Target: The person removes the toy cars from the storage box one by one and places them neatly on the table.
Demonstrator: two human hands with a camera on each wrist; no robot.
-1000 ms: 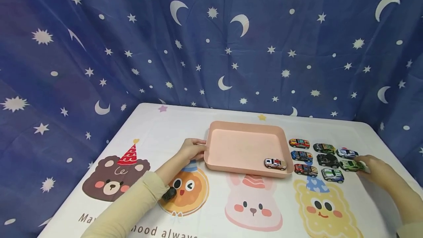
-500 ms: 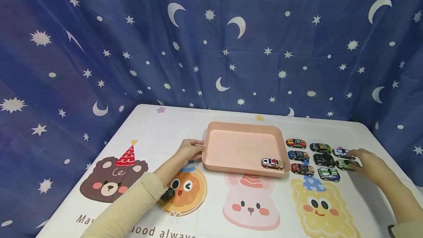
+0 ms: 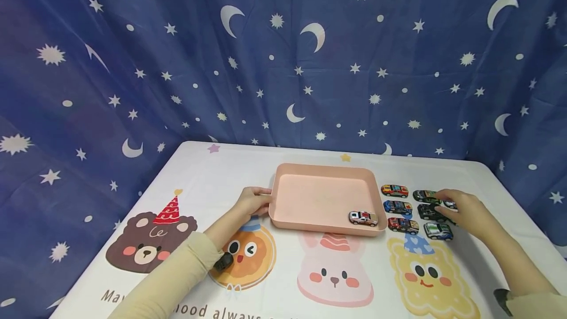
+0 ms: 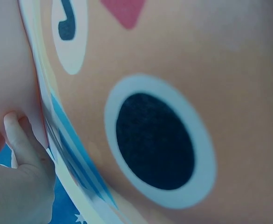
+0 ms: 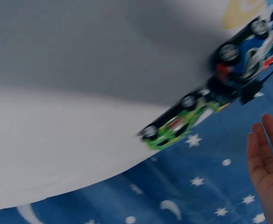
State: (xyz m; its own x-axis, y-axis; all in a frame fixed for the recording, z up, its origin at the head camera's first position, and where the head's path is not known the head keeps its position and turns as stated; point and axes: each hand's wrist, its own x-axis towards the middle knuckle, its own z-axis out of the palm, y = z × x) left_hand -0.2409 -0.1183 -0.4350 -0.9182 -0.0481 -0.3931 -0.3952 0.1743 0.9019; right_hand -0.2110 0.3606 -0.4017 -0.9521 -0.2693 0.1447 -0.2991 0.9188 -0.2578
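My left hand (image 3: 253,202) pinches the left wall of a pink tray (image 3: 323,167); in the left wrist view a thumb (image 4: 17,137) lies against the tray's side. A silver toy car (image 3: 363,218) with red marks sits in its front right corner. My right hand (image 3: 469,212) is over the right-hand toy cars, fingers near a black toy car (image 3: 429,212) and a dark green one (image 3: 424,196). The right wrist view shows this hand (image 5: 269,158) with straight fingers and nothing in them. A light green toy car (image 5: 174,130) stands on the table there, hidden by the hand in the head view.
Left of the black car stand a red-yellow car (image 3: 394,191), a blue car (image 3: 397,207) and a dark red car (image 3: 403,225), close to the tray. A green-white car (image 3: 438,231) is in front. A starry blue curtain (image 3: 248,87) hangs behind the table.
My right hand has moved left from the light green car at the group's right edge to over the black car. My left hand has stayed on the tray. The head view has shifted slightly.
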